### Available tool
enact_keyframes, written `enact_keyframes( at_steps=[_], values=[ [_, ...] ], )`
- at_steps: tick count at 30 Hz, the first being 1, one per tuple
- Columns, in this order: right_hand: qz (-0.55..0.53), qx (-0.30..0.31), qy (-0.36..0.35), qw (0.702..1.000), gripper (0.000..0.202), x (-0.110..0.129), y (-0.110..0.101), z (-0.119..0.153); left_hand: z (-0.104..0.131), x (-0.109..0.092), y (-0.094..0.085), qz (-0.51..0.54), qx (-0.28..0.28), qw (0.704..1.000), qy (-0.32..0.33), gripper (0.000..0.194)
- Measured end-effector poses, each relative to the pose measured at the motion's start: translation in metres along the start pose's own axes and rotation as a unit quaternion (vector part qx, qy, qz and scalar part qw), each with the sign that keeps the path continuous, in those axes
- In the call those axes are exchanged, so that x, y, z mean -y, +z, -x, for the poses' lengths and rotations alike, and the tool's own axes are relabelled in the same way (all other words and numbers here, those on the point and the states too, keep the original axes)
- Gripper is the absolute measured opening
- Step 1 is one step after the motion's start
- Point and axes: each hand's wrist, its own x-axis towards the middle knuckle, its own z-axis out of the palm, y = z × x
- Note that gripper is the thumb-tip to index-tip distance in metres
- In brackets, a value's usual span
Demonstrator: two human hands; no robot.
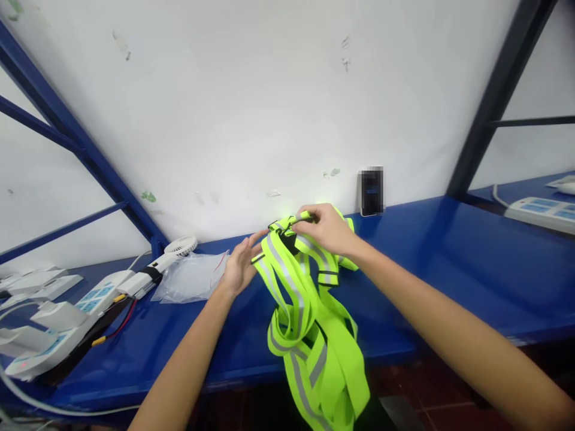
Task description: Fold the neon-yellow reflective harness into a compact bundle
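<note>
A bundle of neon yellow-green straps with grey reflective stripes (299,305) hangs over the front edge of the blue table. My right hand (327,227) pinches a strap at the top of the bundle, thumb and fingers closed on it. At the bundle's upper left, my left hand (242,263) touches the straps, its fingers reaching behind them and partly hidden. Black trim and a small black buckle show near the fingertips.
On the blue table (431,269), a clear plastic bag (191,278) and a white fan (181,245) lie left, beside a white power strip (67,323) with plugs and cables. A small black box (372,191) stands against the wall. Another power strip (543,212) is far right.
</note>
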Motion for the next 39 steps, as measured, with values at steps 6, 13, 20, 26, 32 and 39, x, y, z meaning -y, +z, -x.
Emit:
enact_keyframes(
  at_steps=[6,13,20,26,32,39],
  values=[
    [0.086,0.055,-0.011,0.995,0.023,0.065,-0.022,-0.007,0.036,-0.027,0.041,-0.232,-0.060,0.959,0.149,0.065],
    [-0.008,0.147,0.011,0.989,0.020,0.088,-0.030,0.008,0.082,-0.064,0.063,-0.179,-0.008,0.982,0.050,0.068],
    [-0.059,0.233,0.073,0.968,0.020,0.088,-0.026,0.014,0.099,-0.076,0.052,-0.357,-0.094,0.910,0.191,0.077],
    [-0.067,0.227,0.073,0.969,0.017,0.069,-0.020,0.006,0.099,-0.093,0.061,-0.674,-0.041,0.709,0.204,0.042],
    [-0.029,0.161,0.105,0.981,0.020,0.043,-0.012,0.004,0.085,-0.090,0.055,-0.710,-0.043,0.684,0.160,0.040],
    [-0.014,0.079,0.090,0.993,0.018,0.040,-0.006,0.011,0.079,-0.071,0.062,-0.691,-0.037,0.709,0.138,0.046]
  ],
)
